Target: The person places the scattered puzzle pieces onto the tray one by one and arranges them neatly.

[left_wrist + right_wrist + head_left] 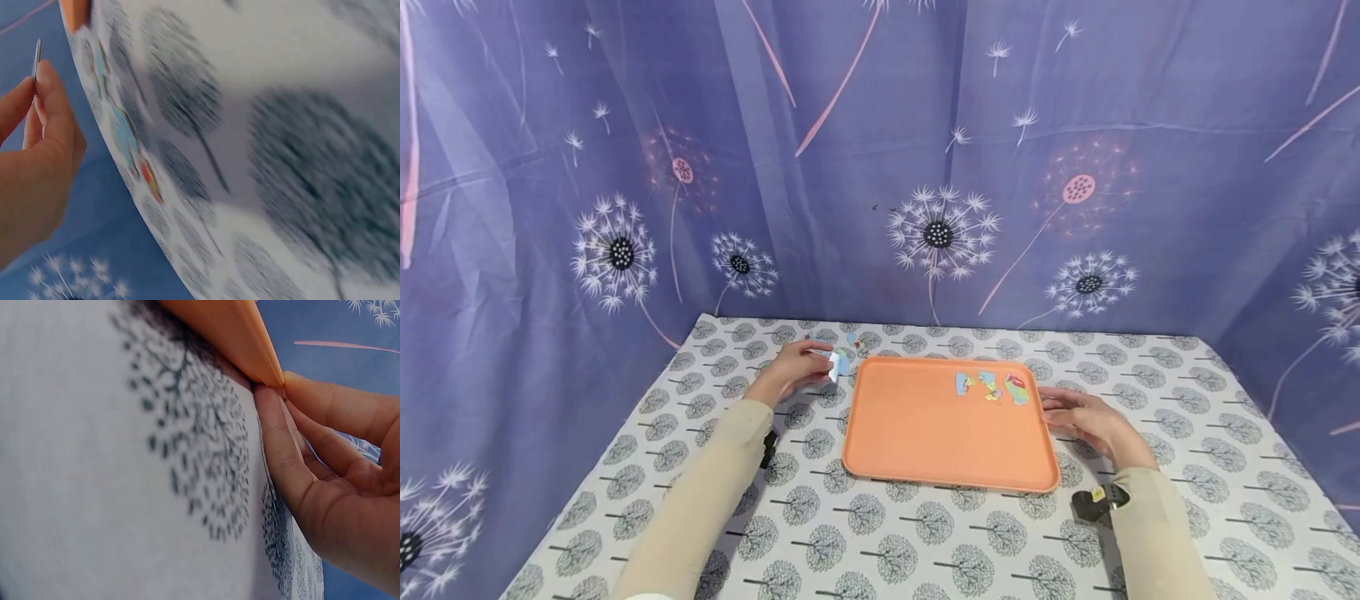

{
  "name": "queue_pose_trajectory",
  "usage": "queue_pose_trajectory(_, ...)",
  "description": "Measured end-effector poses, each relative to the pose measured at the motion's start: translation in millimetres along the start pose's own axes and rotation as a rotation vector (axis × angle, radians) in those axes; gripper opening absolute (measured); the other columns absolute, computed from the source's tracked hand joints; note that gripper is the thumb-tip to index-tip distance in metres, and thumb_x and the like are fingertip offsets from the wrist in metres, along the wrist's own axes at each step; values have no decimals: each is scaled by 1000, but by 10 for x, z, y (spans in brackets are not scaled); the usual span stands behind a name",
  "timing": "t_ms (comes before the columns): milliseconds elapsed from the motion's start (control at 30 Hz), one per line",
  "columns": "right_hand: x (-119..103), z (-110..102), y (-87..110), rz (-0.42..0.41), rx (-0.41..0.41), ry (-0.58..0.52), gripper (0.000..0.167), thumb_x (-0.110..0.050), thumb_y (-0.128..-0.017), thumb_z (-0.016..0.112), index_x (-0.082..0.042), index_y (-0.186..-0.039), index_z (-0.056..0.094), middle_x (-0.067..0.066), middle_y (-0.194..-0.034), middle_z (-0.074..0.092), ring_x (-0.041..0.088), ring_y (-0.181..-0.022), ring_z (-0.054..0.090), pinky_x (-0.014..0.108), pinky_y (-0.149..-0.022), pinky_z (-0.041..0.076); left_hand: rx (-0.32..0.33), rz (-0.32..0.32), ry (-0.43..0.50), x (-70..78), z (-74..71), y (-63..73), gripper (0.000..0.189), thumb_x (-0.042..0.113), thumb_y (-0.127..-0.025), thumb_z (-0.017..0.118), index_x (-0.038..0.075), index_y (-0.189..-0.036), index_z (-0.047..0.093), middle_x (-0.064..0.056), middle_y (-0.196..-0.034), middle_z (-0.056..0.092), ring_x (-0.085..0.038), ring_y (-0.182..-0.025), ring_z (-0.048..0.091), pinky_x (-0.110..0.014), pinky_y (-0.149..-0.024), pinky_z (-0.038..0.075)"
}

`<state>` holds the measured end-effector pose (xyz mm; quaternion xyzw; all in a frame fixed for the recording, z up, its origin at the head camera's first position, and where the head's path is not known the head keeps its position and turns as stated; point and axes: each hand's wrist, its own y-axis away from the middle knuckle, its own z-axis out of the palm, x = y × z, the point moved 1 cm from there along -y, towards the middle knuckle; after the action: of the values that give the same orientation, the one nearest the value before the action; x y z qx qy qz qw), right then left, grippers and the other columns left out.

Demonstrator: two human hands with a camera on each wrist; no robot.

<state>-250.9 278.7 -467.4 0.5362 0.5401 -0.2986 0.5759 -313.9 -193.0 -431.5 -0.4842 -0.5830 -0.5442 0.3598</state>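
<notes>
A thin puzzle piece is being pinched by the left hand, which is being held over the table, left of the orange tray. The tray's right edge is being touched by the right hand, reaching flat and low; whether it is being gripped cannot be told. Three picture pieces are being held up by the tray, far right.

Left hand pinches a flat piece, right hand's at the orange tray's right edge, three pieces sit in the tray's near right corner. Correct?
Not the corner: the head view shows the three pieces toward the far right corner of the orange tray. The left hand pinching a flat piece and the right hand at the right edge are correct.
</notes>
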Motion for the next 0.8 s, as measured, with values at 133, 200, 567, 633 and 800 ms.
queue_pose_trajectory(133, -3, 7, 1, 0, 2, 15, 68, -5, -92, 63, 6, -148, 26, 16, -124, 56, 10, -97, 63, 33, -94, 54, -22, -3, 17, 83, 187, -54, 44, -5, -87, 66, -1, -130, 55, -21, -112, 62, -29, -94, 66, -32, -83, 59)
queue_pose_trajectory(200, -7, 8, -1, -1, 4, 8, 68, -4, -91, 63, 6, -148, 26, 18, -125, 55, 11, -96, 63, 32, -94, 54, -45, 10, 28, 124, 281, -85, 44, -6, -87, 65, -3, -130, 54, -21, -112, 62, -26, -88, 67, -32, -83, 59)
queue_pose_trajectory(567, -7, 9, 12, -13, -12, -15, 68, 0, -91, 61, 8, -148, 23, 18, -122, 55, 11, -95, 63, 33, -93, 55, -102, 45, 53, 233, 742, -210, 44, -9, -87, 63, -6, -130, 54, -22, -110, 63, -19, -72, 67, -42, -89, 57)
queue_pose_trajectory(633, -3, 6, 9, -8, -6, -23, 68, 0, -91, 61, 7, -148, 25, 15, -120, 57, 11, -95, 63, 32, -92, 55, -106, 55, 63, 247, 826, -234, 45, -11, -86, 63, -8, -130, 54, -21, -105, 65, -17, -69, 66, -40, -86, 58)
queue_pose_trajectory(800, 9, -13, 0, 0, 5, -32, 68, 0, -91, 61, 6, -148, 26, 9, -116, 58, 10, -94, 64, 31, -92, 55, -106, 71, 77, 284, 1039, -272, 42, -14, -84, 64, -11, -125, 56, -18, -94, 67, -16, -63, 64, -40, -81, 60)
